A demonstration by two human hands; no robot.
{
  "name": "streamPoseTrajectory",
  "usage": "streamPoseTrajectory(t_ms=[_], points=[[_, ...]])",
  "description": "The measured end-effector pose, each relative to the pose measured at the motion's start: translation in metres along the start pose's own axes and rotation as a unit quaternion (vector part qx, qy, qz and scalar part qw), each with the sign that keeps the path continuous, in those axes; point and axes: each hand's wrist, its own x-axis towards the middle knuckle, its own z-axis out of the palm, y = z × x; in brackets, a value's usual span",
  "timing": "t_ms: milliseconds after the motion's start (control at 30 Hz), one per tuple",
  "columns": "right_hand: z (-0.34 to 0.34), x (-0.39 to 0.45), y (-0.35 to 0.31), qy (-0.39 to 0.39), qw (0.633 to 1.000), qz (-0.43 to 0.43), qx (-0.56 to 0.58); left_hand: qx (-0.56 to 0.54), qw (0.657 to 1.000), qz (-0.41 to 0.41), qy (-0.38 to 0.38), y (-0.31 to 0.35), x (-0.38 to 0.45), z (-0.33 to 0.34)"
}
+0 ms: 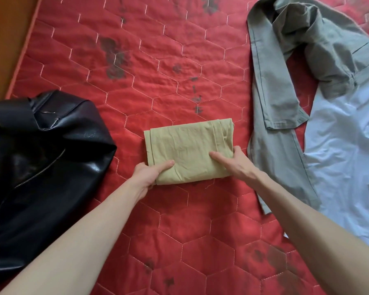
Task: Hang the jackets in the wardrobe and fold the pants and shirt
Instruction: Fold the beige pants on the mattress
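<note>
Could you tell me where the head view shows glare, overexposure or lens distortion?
Head view: soft daylight, no hard shadows; glossy highlights on the black leather jacket; the white shirt at right looks washed out; wide-angle stretch enlarges the forearms near the bottom; the folded khaki pants and both hands, left hand and right hand, are sharp.

Folded khaki pants (190, 150) lie flat between jackets (41, 156).
</note>
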Motion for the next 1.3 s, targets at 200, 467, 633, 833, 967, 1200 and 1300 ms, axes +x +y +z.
streamPoseTrajectory(t_ms=[200,467,633,833,967,1200,1300], points=[[0.016,-0.01,0.017,-0.031,0.971,-0.041,0.235,-0.122,0.992,0.025,-0.004,-0.018,-0.007,0.003],[0.012,-0.028,0.02,-0.117,0.935,-0.068,0.329,-0.172,0.975,0.079,-0.116,-0.029,-0.029,-0.022],[-0.014,-0.06,-0.004,-0.14,0.934,-0.08,0.318,-0.128,0.959,0.094,-0.233,-0.014,-0.055,-0.05],[-0.067,-0.145,-0.046,-0.115,0.935,-0.172,0.288,-0.083,0.94,0.144,-0.297,0.031,-0.127,-0.071],[-0.094,-0.222,-0.076,-0.052,0.935,-0.215,0.276,-0.105,0.951,0.184,-0.225,0.056,-0.194,-0.075],[-0.133,-0.36,-0.153,0.081,0.93,-0.27,0.237,-0.159,0.936,0.304,-0.073,0.095,-0.339,-0.09],[-0.154,-0.412,-0.177,0.099,0.92,-0.31,0.218,-0.17,0.92,0.35,-0.052,0.107,-0.404,-0.107]])
